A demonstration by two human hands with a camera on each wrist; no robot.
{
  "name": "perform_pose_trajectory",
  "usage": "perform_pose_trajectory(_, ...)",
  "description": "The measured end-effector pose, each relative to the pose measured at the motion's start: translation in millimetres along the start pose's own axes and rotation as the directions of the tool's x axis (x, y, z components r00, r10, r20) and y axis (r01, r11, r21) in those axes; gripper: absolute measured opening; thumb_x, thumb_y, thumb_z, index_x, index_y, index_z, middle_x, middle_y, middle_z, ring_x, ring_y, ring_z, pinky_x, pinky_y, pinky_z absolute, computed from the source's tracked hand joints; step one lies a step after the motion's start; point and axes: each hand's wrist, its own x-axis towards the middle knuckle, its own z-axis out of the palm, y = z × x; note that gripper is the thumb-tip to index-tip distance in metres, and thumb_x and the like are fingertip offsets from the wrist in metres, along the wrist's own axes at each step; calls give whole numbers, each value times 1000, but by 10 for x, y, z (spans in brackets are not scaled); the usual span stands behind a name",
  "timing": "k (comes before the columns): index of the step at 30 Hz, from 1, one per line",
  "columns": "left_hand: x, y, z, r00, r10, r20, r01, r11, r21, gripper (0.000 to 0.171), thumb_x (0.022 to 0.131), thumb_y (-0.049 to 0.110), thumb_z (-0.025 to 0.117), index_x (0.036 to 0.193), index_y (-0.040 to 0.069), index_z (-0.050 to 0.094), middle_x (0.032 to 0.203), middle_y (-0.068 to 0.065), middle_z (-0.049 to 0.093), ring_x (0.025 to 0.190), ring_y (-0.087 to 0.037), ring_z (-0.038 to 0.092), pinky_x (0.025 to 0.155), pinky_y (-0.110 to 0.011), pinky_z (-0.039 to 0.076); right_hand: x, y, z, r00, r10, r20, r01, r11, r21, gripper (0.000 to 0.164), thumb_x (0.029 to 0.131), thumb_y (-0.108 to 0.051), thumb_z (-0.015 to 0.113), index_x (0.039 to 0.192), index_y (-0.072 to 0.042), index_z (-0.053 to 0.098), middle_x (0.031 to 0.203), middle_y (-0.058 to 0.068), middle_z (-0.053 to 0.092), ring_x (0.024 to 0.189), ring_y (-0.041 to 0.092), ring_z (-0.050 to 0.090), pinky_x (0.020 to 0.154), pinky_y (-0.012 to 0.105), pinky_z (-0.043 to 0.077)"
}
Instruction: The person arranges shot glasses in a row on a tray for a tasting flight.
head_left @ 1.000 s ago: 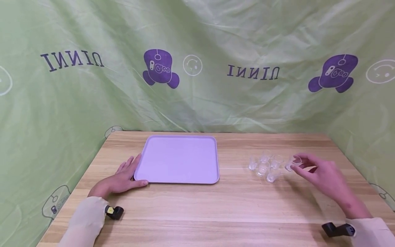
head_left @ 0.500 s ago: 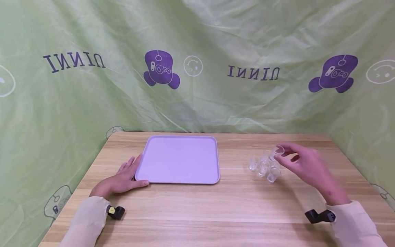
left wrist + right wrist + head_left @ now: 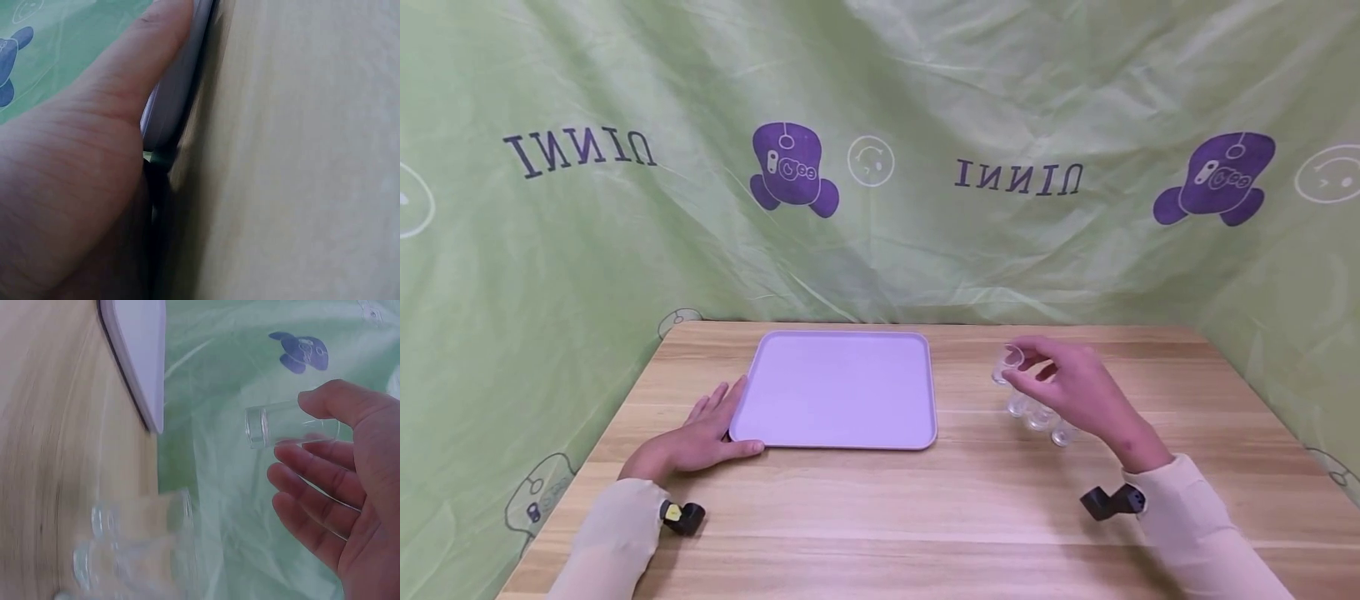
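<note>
In the head view my right hand (image 3: 1075, 392) holds a small clear shot glass (image 3: 1002, 370) by its rim, between thumb and fingers. The right wrist view shows this glass (image 3: 257, 427) up off the table, its thick base pointing away from the palm. Below and beside it stand several more clear shot glasses (image 3: 1038, 417), partly hidden behind the right hand. My left hand (image 3: 700, 437) rests at the near left corner of a light purple tray (image 3: 835, 392), straight fingers along its left side. Its thumb (image 3: 156, 44) lies against the tray's near edge.
Both the tray and the glasses are on a wood-grain table (image 3: 880, 533). A green curtain (image 3: 880, 250) with purple printed figures hangs behind and at both sides. Each wrist carries a black camera, the right one (image 3: 1112, 502) hanging over the tabletop.
The right hand has lifted the shot glass from the right side of the group and carried it left, past the other glasses toward the tray. The left hand and tray stay put.
</note>
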Motion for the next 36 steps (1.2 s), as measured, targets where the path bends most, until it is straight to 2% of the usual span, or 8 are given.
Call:
perform_pose_trajectory(4,-15,-18,6,1000,6,-22,-6,1000,6,118,91,50,75,162,-4,-3,166,-32,3,150,-52,-9,119,-60,-12,118,-113,158,999,16,39,-18,999,50,33,93,-22,80,122,-8,72,104,-3,73,93,15,69,73,35,61)
perform_pose_trajectory(9,-20,33,-23,999,-38,-17,39,998,44,119,91,53,74,162,-4,-3,167,-31,3,151,-51,-7,119,-65,-5,309,-261,399,996,18,84,-28,992,119,35,93,-24,80,122,-7,72,104,-3,72,94,14,69,76,36,61)
perform_pose_trajectory(13,-23,52,-19,999,-42,-19,43,998,46,117,92,52,73,162,-4,-2,167,-31,4,151,-51,-6,119,-65,-4,441,-342,600,993,4,114,-22,987,158,35,92,-23,81,121,-6,73,103,-1,73,94,19,70,76,39,61)
perform_pose_trajectory(18,-13,41,-7,999,-33,-19,34,999,39,117,92,53,73,162,-3,-3,167,-30,3,151,-51,-6,119,-65,-5,589,-393,850,990,-24,139,-2,982,187,36,92,-24,81,121,-4,73,102,0,73,91,17,70,77,41,61)
perform_pose_trajectory(24,-6,2,43,1000,-6,-30,7,1000,27,116,93,52,72,162,-3,-3,166,-33,2,151,-52,-7,119,-62,-9,748,-467,1134,986,-41,161,8,979,204,36,92,-26,80,119,-4,73,101,0,73,89,14,70,78,39,59)
perform_pose_trajectory(30,-16,12,23,999,-29,-13,30,999,35,116,93,53,71,162,-2,-3,167,-31,2,151,-51,-8,118,-64,-7,915,-530,1445,982,-39,185,-9,968,252,36,92,-24,79,120,-2,73,103,2,73,93,20,70,87,48,57)
perform_pose_trajectory(32,-7,16,16,999,-36,-4,36,998,46,116,93,57,70,163,-1,-3,168,-29,3,152,-49,-8,119,-63,-6,962,-547,1529,981,-31,192,-21,965,263,34,92,-23,80,119,-3,73,103,2,73,94,21,70,88,47,57)
perform_pose_trajectory(36,-2,-15,22,1000,0,-15,0,1000,24,116,93,54,72,163,-1,-3,166,-32,4,151,-52,-7,118,-64,-8,1063,-606,1708,973,-20,228,-47,957,285,32,92,-22,79,118,-4,73,104,1,73,94,17,69,86,37,57)
